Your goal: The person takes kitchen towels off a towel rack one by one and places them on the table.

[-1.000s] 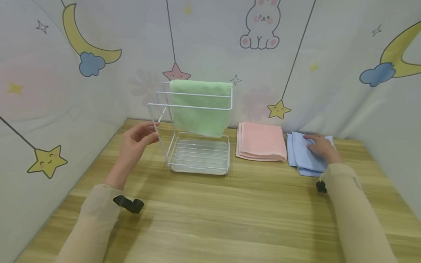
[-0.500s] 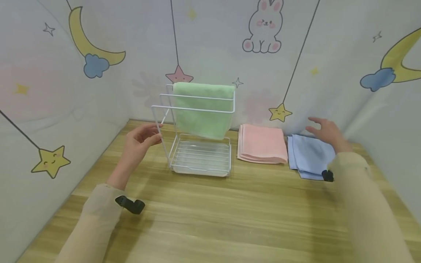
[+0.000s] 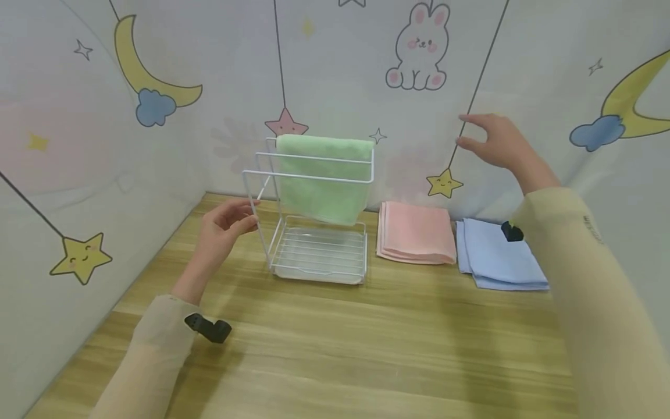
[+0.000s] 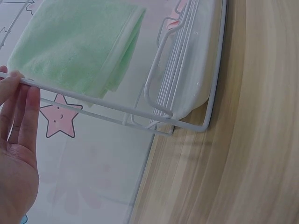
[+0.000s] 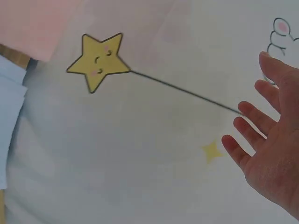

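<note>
From the head view, we have the left hand (image 3: pixel 222 224) pinching the near-left upright of the white rack (image 3: pixel 309 176), probably to steady so light a frame. The green towel (image 3: pixel 324 201) drapes over the rearmost bar, hanging above the tray (image 3: pixel 314 277), which seems set there for drips. Right of the rack on the table (image 3: pixel 314 349), the pink towel (image 3: pixel 419 233) and the blue towel (image 3: pixel 497 256) lie folded side by side, which looks handy for picking up. Above them we see the right hand (image 3: pixel 497 142) raised, thumb and fingers apart.

On the left wrist view, we catch thumb and fingertips meeting at the wire, towel untouched.

Over to the right wrist view: fingers spread before the backdrop (image 5: pixel 140 140), nothing between them.
</note>
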A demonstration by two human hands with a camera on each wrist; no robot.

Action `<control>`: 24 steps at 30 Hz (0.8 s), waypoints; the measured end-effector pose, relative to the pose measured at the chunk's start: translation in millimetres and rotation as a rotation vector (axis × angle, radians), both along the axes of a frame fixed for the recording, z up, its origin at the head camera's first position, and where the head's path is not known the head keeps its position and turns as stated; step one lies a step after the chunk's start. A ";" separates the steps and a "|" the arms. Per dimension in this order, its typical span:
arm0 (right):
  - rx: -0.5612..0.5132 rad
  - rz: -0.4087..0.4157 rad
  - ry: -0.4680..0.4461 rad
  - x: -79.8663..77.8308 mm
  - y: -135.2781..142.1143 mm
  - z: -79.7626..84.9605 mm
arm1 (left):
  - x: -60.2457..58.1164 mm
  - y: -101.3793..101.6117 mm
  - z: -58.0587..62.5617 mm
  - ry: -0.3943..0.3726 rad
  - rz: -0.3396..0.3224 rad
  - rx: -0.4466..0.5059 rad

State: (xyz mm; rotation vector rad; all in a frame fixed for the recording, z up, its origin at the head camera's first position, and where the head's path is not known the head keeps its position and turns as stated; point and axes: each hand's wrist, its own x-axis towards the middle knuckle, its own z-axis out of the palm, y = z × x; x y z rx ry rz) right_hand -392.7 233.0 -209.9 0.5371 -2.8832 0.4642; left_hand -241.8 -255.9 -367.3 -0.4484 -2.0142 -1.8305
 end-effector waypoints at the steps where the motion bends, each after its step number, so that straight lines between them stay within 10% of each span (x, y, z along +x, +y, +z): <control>1: 0.006 0.010 0.006 1.5 -7.6 6.1 | -0.1 -0.3 -0.3 0.001 0.001 -0.003; 10: 0.027 0.117 0.071 14.9 -67.1 40.2 | -1.1 -1.3 -2.0 0.009 -0.008 0.006; 24: 0.039 0.327 0.119 27.2 -140.2 48.5 | -1.8 -1.5 -3.3 0.003 -0.007 0.000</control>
